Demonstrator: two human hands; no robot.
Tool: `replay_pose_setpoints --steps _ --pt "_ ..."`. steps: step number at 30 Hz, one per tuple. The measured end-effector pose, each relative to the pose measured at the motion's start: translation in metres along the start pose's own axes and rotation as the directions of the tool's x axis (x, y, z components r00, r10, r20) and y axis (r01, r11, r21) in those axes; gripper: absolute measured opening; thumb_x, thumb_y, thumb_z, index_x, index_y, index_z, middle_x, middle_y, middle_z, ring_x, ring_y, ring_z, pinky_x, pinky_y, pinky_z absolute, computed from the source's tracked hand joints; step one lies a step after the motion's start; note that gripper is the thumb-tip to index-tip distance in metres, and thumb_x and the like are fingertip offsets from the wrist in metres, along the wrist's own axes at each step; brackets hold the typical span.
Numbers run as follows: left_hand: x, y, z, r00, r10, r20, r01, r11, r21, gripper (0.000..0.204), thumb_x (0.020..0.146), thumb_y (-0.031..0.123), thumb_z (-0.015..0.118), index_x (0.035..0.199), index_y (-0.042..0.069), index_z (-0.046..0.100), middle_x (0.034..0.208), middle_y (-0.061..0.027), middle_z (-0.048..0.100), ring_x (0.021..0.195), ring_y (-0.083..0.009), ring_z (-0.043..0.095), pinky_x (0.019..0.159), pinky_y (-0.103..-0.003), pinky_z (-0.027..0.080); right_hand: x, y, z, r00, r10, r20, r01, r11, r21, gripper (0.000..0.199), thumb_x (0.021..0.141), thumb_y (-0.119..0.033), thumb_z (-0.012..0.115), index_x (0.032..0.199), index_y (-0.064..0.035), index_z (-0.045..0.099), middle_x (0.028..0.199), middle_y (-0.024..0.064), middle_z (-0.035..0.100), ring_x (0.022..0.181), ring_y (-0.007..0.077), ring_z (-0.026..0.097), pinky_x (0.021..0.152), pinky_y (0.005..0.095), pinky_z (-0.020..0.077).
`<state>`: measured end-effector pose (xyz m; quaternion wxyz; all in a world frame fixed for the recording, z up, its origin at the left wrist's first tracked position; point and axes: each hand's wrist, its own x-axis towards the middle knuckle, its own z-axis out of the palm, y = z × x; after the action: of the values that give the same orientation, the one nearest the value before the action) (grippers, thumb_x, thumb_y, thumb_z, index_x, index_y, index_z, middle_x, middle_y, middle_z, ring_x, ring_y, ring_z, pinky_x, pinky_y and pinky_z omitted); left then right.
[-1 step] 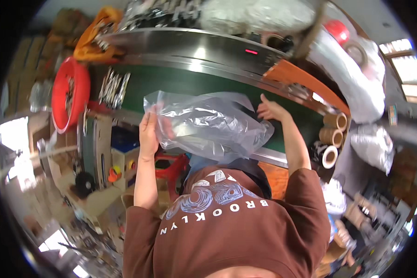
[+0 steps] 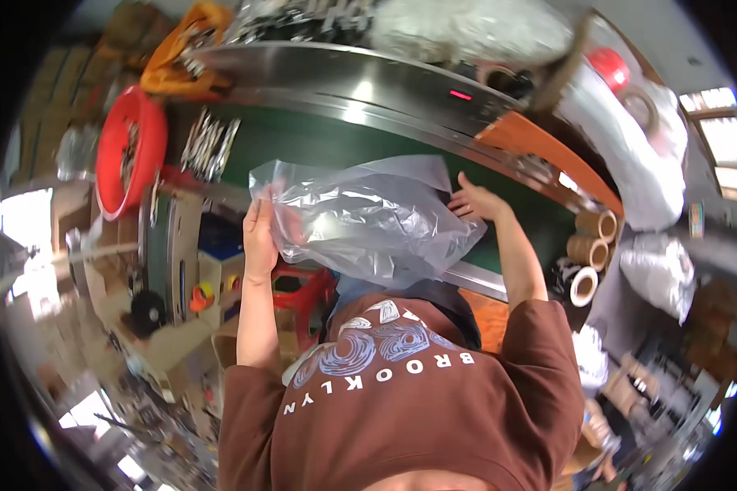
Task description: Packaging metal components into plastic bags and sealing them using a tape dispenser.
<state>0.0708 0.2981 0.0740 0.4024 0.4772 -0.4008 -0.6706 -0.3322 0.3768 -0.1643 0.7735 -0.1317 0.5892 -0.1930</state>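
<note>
Head view: a clear plastic bag [image 2: 360, 225] stretches left to right over the near side of the green counter [image 2: 303, 135]. The left hand [image 2: 259, 233] grips its left end; the right hand [image 2: 477, 202], fingers loosely spread, is nearest its right end, contact unclear.

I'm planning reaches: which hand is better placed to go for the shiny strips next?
Likely the left hand: it's nearer the shiny strips, though it touches the plastic bag. The right hand is farther, at the bag's right end.
</note>
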Motion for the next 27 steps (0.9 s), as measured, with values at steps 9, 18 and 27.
replay_pose_setpoints --steps 9,18,27 --pt "-0.109 -0.020 -0.120 0.846 0.097 -0.524 -0.135 0.990 -0.035 0.041 0.095 0.034 0.042 0.123 0.003 0.047 0.070 -0.0062 0.058 0.054 -0.0121 0.055 0.043 -0.027 0.047 0.012 -0.007 0.138 0.811 -0.317 0.491 0.224 0.944 0.240 0.076 0.085 -0.062 0.037 0.115 0.0060 0.052 0.106 0.0146 0.060 0.095 0.0236 0.058 0.083 0.0332 0.0451" --pt "-0.203 -0.096 -0.222 0.375 0.439 -0.817 0.489 0.654 0.576 0.034 0.086 0.021 0.052 0.112 -0.002 0.050 0.107 -0.0166 0.056 0.096 -0.0270 0.054 0.086 -0.036 0.040 -0.058 -0.066 0.288 0.862 -0.327 0.387 0.386 0.919 -0.084 0.020 0.091 -0.023 0.051 0.089 -0.0038 0.058 0.074 0.0007 0.060 0.060 0.0072 0.055 0.055 0.0199 0.0447" --pt "-0.239 -0.056 -0.112 0.438 0.702 -0.562 0.225 0.520 0.824 0.029 0.079 0.014 0.062 0.103 0.001 0.054 0.092 -0.0142 0.055 0.086 -0.0266 0.055 0.078 -0.035 0.044 -0.087 -0.005 0.460 0.784 -0.086 0.615 0.400 0.828 -0.394 0.027 0.082 -0.026 0.065 0.091 -0.0004 0.064 0.072 0.0017 0.061 0.059 0.0063 0.053 0.051 0.0173 0.0394"
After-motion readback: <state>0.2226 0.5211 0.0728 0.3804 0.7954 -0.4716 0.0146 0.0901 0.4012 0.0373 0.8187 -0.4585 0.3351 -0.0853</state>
